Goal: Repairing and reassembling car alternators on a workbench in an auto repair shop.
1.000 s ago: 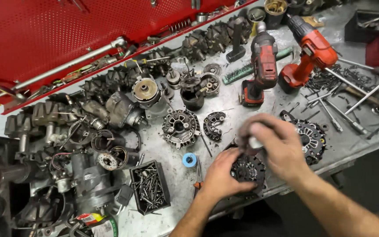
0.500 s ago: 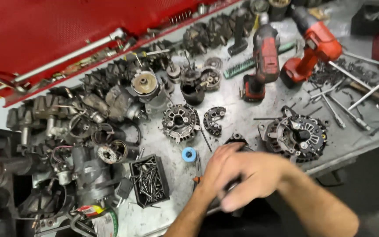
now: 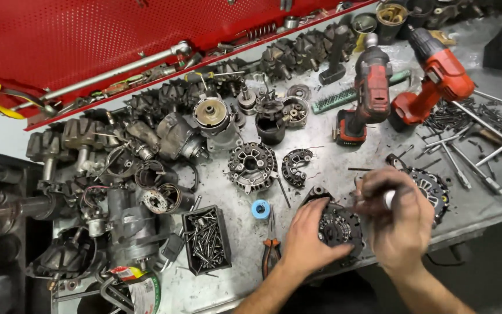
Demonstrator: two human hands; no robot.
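alternator housing (image 3: 338, 228), dark and round, sits at the near edge of the grey metal workbench (image 3: 332, 168), close to the person's body. left hand (image 3: 308, 237) lies against its left side, fingers curled round the rim and steadying it. right hand (image 3: 399, 220) hovers over its right side with the fingers closed round a small tool with a pale tip (image 3: 388, 199), possibly a pen or driver, though it is too blurred to be sure. just left of the left hand lie orange-handled pliers (image 3: 270, 250) and a small blue ring (image 3: 260, 209), and further left a black tray of screws (image 3: 206, 239). partly behind the right hand is another round alternator part (image 3: 434, 187). further back rests a silver end frame (image 3: 252, 166) beside a black curved rectifier piece (image 3: 296, 167). beyond those stand two red cordless drills (image 3: 373, 93), with loose rods and bits spread out to their right. at the far side is a red pegboard panel (image 3: 88, 40), with rotors lined up below it.
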